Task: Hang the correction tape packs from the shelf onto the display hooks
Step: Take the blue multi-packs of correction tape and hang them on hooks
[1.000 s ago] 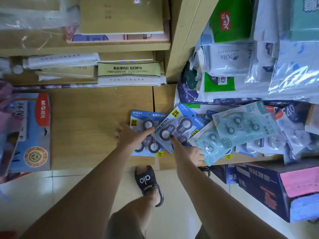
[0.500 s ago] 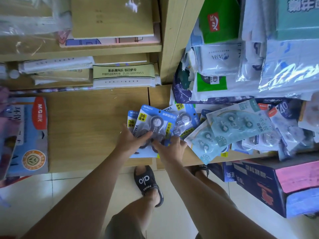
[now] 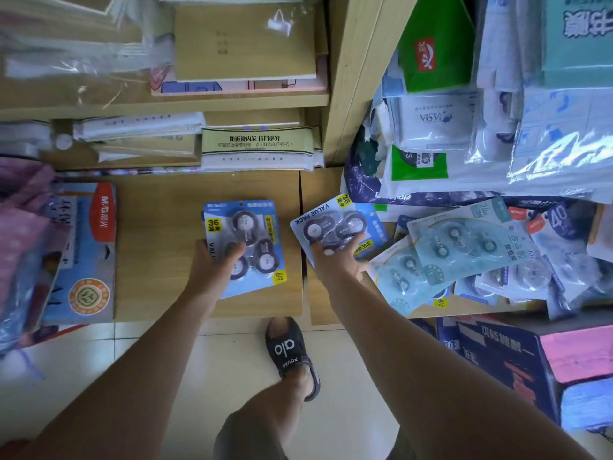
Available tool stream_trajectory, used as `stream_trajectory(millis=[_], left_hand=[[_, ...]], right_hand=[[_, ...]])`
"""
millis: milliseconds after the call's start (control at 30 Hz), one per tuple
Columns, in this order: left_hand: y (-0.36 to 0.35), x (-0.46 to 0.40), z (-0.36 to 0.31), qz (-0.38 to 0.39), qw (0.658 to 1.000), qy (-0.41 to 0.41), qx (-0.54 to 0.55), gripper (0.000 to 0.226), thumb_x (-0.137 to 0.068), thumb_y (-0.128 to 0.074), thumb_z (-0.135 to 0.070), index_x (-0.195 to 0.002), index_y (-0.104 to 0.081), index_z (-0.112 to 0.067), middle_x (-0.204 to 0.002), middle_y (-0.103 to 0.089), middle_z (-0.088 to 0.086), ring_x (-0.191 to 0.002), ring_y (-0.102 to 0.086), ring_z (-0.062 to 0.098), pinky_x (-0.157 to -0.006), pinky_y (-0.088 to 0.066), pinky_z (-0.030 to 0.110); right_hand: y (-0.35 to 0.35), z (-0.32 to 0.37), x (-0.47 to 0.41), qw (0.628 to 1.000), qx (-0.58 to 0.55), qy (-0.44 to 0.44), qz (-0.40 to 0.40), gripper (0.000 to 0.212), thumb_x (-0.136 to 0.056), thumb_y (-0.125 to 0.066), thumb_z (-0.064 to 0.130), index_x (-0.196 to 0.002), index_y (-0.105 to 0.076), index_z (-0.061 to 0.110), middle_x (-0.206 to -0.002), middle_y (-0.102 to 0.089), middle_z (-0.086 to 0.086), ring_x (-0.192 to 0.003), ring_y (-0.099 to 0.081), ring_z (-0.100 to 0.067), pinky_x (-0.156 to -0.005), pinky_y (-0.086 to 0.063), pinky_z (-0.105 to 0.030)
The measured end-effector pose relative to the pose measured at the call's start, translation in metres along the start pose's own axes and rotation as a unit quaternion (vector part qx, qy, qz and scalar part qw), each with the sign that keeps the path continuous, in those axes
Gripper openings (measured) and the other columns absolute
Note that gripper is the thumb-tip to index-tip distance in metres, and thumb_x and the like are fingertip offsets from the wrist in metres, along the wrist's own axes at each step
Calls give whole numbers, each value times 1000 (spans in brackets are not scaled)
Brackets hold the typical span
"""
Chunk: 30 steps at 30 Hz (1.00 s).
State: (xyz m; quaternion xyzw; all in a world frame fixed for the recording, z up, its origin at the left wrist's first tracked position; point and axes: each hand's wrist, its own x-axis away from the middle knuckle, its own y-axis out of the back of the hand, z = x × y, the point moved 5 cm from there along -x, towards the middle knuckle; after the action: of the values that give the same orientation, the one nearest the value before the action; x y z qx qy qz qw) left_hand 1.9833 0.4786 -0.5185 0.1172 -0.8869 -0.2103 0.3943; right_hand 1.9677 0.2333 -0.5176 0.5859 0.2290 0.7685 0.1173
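left hand (image 3: 212,267): blue pack (image 3: 243,244) | right hand (image 3: 335,265): tilted pack (image 3: 335,227), lower edge hidden

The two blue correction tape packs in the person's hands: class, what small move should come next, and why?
Probably lift both packs clear of the wooden shelf and turn toward the hooks. The left hand grips one blue carded correction tape pack and the right hand grips a second, tilted blue pack; no display hooks are in view.

Blue correction tape packs (image 3: 243,247) with yellow labels, pale teal packs (image 3: 464,250), light wood shelf (image 3: 159,244), black sandal (image 3: 292,353)
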Motion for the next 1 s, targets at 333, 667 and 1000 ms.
stream_trajectory(millis=[333,667,1000], left_hand=[[35,-11,-7,-67,996,-17,-63,56,-77,-83,-41,-110,-49,-11,-105,-68,4,-93,-67,28,-83,-56,44],[24,-10,4,-51,998,-3,-33,47,-85,-80,-31,-110,-45,-11,-108,-64,5,-94,-64,26,-78,-50,37],[24,-3,-14,-40,998,-11,-49,51,-84,-80,-29,-106,-39,-9,-104,-59,10,-89,-58,29,-73,-42,35]], right_hand=[[-13,-5,6,939,207,264,-73,53,-93,-69,35,-139,-46,24,-132,-40,-12,-126,-47,-34,-91,-54,-44],[5,22,-38,998,46,43,-30,76,-80,-82,41,-131,-39,6,-136,-58,-17,-133,-48,-38,-100,-46,-42],[-12,30,-34,989,-124,48,70,11,-89,-72,13,-99,-68,16,-97,-70,-9,-91,-69,-25,-86,-64,-44]])
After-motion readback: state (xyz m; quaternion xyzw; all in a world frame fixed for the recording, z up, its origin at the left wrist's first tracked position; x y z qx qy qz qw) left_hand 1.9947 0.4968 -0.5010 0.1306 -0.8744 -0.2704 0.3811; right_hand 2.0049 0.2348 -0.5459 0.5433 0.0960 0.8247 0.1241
